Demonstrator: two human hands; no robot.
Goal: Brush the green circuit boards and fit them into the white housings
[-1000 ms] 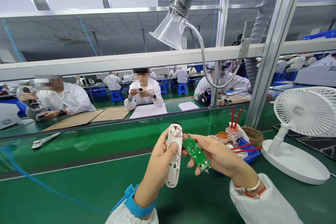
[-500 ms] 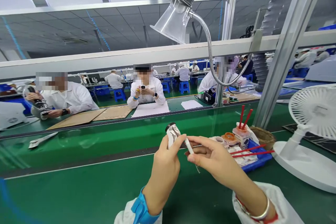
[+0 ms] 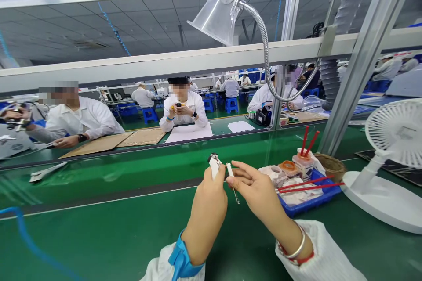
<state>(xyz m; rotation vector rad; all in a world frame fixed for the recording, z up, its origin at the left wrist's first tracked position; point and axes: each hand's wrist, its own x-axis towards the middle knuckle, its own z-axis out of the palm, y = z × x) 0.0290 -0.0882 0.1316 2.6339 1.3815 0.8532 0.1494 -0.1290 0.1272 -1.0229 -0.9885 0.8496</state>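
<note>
My left hand (image 3: 208,206) is closed around a small white housing with a black round end (image 3: 215,166), which points up and away from me. My fingers cover its lower part. Just to the right, my right hand (image 3: 255,191) pinches a slim white piece (image 3: 230,170) between thumb and fingers. From that piece a thin metal rod (image 3: 236,196) hangs down, tilted slightly. Both hands are raised above the green bench, close together. Whether the two parts touch cannot be made out.
A blue tray (image 3: 313,205) with red sticks, jars and white tissue lies to the right, beside a white fan (image 3: 379,162). A clear extraction hood (image 3: 217,15) hangs overhead. A blue cord (image 3: 24,237) crosses the left. Co-workers sit beyond the green partition (image 3: 132,175).
My right hand has come in a little to the left, and the slim white piece now stands more upright. My left hand keeps its grip. The co-worker at left has spread their hands apart.
</note>
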